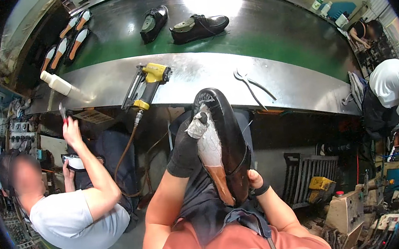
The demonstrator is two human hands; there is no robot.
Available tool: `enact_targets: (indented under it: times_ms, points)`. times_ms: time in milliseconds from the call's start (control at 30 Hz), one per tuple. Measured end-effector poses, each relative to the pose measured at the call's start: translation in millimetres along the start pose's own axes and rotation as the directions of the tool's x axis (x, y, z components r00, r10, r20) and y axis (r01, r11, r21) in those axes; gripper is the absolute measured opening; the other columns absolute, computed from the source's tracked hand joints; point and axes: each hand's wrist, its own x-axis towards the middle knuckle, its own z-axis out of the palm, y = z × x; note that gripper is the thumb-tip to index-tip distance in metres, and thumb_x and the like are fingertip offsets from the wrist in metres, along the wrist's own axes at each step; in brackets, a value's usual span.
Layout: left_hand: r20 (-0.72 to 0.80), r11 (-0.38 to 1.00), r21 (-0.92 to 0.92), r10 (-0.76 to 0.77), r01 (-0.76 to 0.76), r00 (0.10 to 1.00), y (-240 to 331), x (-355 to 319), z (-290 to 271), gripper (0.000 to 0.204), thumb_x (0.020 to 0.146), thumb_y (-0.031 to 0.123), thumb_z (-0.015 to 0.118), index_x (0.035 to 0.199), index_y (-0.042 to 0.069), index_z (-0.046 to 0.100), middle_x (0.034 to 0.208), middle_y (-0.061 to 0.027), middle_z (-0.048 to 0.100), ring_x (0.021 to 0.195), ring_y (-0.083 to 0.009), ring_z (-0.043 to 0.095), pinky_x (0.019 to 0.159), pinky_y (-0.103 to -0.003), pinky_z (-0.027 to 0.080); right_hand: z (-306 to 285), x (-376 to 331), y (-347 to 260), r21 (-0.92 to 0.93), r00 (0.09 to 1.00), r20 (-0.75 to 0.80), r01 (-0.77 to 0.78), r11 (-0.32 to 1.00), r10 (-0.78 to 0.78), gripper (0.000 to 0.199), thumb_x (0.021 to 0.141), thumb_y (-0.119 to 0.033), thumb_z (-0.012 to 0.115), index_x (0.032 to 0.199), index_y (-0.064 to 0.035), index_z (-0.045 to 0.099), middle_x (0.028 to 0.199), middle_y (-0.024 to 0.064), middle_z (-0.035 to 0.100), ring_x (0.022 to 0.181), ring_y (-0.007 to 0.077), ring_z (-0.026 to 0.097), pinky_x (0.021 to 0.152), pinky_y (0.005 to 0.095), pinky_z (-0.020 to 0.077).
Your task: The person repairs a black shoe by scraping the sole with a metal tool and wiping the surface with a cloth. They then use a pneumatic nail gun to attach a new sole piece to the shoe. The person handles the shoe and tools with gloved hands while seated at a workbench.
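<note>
A black leather shoe upper on a last (231,131) rests across my lap, sole side up, with its toe pointing away from me. Its underside shows a white insole area, a brown strip toward the heel and gathered leather at the toe. My left hand (189,142), in a dark glove with greyish tape round a digit, is closed against the left edge near the toe; its other fingers are hidden. Around the right side near the heel, my right hand (256,180) grips the shoe, partly out of sight behind it.
On the bench's metal edge (195,72) lie a yellow air stapler (153,78) with a hose, pincers (253,86) and a white bottle (57,84). Black shoes (200,27) and several lasted uppers (78,42) stand farther back. At left, a co-worker (78,206) holds a red-handled tool and a shoe.
</note>
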Motion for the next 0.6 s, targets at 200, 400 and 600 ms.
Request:
enact_targets:
  times_ms: [200, 400, 600]
  points:
    - [0.159, 0.992, -0.003, -0.128, 0.130, 0.979, -67.8, 52.2, -114.6, 0.040, 0.093, 0.034, 0.055, 0.114, -0.001, 0.058, 0.107, -0.0177, 0.064, 0.094, -0.0305, 0.063, 0.088, -0.043, 0.052, 11.7, 4.2, -5.9, -0.082, 0.997, -0.055, 0.045, 0.996, -0.050, 0.078, 0.077, -0.032, 0.074, 0.138, 0.0015, 0.038, 0.137, 0.0138, 0.045, 0.127, 0.0250, 0.042, 0.108, 0.0367, 0.0303]
    - [0.209, 0.946, -0.269, -0.125, 0.180, 0.970, -89.2, 37.7, -117.3, 0.069, 0.078, 0.056, 0.065, 0.117, 0.000, 0.056, 0.106, -0.0180, 0.063, 0.098, -0.0305, 0.062, 0.085, -0.046, 0.053, 10.2, 26.6, -10.0, -0.738, 0.941, -0.232, -0.004, 0.675, -0.248, 0.083, 0.075, -0.034, 0.076, 0.137, 0.0026, 0.035, 0.134, 0.0153, 0.046, 0.125, 0.0263, 0.043, 0.107, 0.0377, 0.0313]
    - [0.276, 0.982, 0.024, 0.172, -0.186, 0.946, -54.0, 34.8, -106.9, 0.094, 0.066, 0.068, 0.070, 0.125, -0.002, 0.049, 0.113, -0.0124, 0.057, 0.097, -0.0264, 0.059, 0.086, -0.038, 0.051, 3.9, 34.1, -42.4, -0.802, 0.853, -0.320, -0.013, 0.598, -0.411, 0.082, 0.072, -0.044, 0.078, 0.128, 0.0032, 0.042, 0.123, 0.0209, 0.051, 0.119, 0.0326, 0.049, 0.099, 0.0397, 0.0416]
